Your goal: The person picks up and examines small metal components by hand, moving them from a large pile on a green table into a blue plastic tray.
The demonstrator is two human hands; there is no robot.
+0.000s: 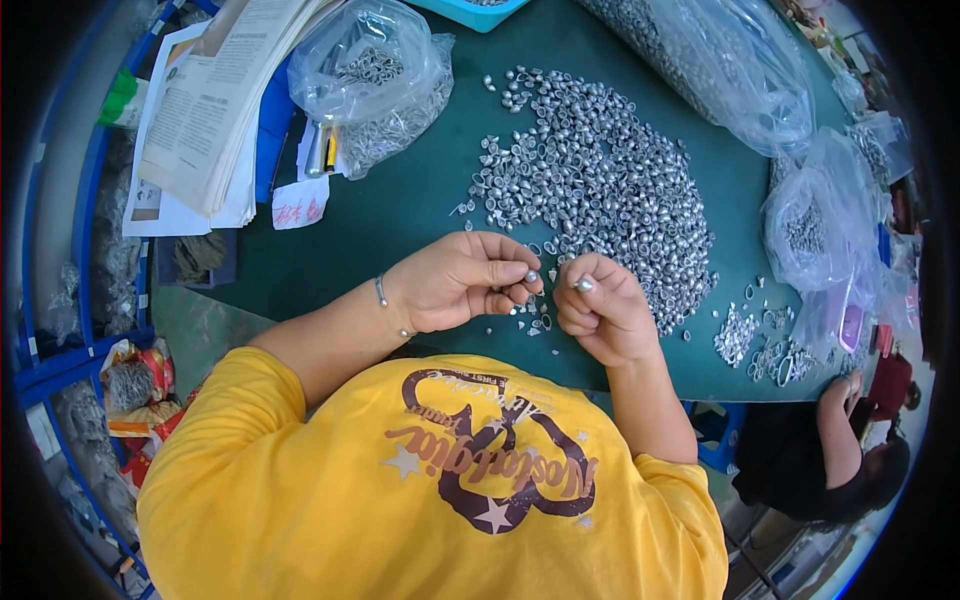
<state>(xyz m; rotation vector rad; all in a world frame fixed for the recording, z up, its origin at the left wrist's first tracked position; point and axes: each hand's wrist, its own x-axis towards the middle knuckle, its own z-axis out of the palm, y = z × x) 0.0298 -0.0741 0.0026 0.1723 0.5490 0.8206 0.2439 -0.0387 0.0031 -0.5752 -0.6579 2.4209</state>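
Note:
My left hand [460,280] is closed in a pinch, with a small rounded silver metal piece [531,276] between thumb and fingertips. A bracelet [380,292] circles that wrist. Just to the right, my right hand [612,318] pinches another small silver metal piece [583,285] between thumb and forefinger. The two pieces are a short way apart. Beyond both hands spreads a large heap of small silver rounded pieces and rings [630,190] on the green table [400,210]. Several loose bits, among them a ring [546,322], lie by the table's near edge below my hands.
Clear plastic bags of metal parts [400,110] stand far left, beside papers [200,130] and a yellow marker [331,150]. More filled bags [710,70] line the far right. Small piles of parts [735,335] lie at right, near another person [840,450]. A blue tray [480,12] sits at the back.

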